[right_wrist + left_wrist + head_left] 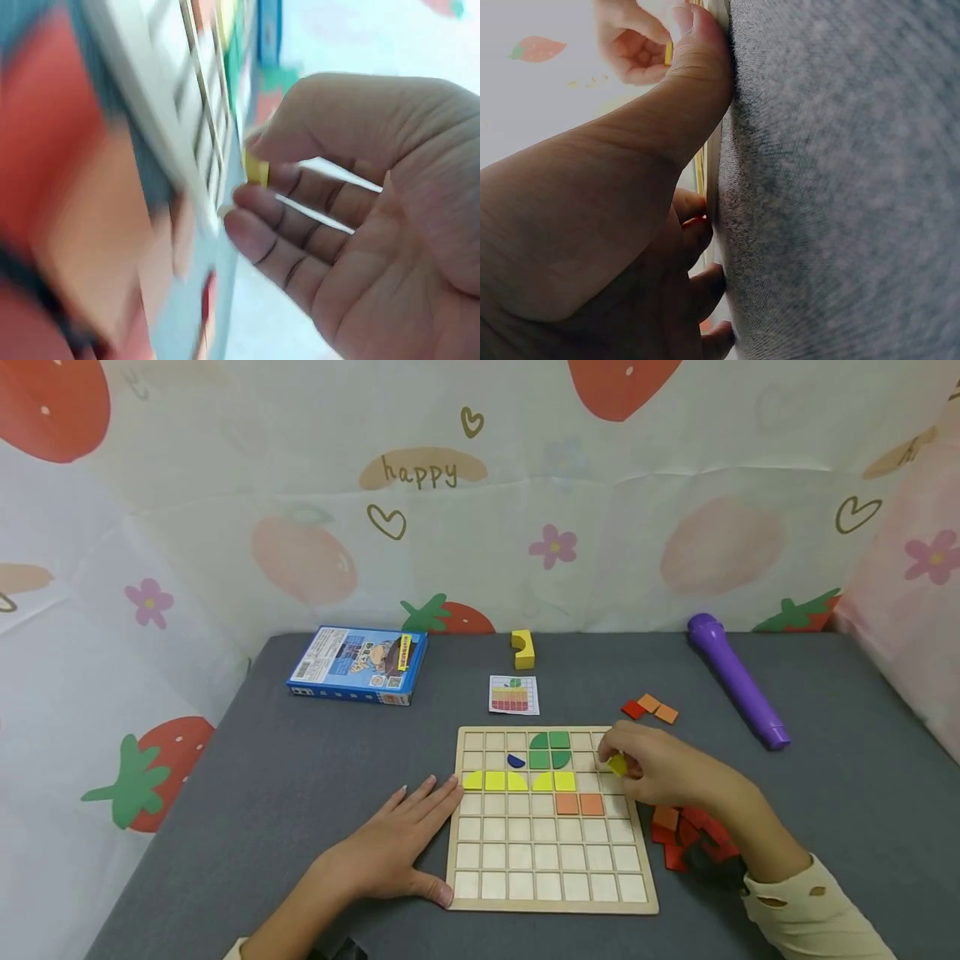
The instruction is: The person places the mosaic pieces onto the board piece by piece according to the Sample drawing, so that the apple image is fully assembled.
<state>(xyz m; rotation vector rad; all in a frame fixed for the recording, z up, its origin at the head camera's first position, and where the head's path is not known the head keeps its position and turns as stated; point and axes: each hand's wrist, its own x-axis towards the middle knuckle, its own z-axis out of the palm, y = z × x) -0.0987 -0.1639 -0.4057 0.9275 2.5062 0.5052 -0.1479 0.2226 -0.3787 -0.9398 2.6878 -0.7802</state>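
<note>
A wooden grid board lies on the grey table. Several yellow tiles fill part of its third row, with green tiles and a dark blue half-round tile above and two orange tiles below. My right hand pinches a yellow tile over the board's right edge; the same tile shows between thumb and fingers in the right wrist view. With fingers spread, my left hand rests against the board's left edge, thumb at the lower corner.
Red and orange tiles are heaped right of the board, partly under my right forearm. A few more lie behind it. A pattern card, yellow arch block, blue box and purple microphone are farther back.
</note>
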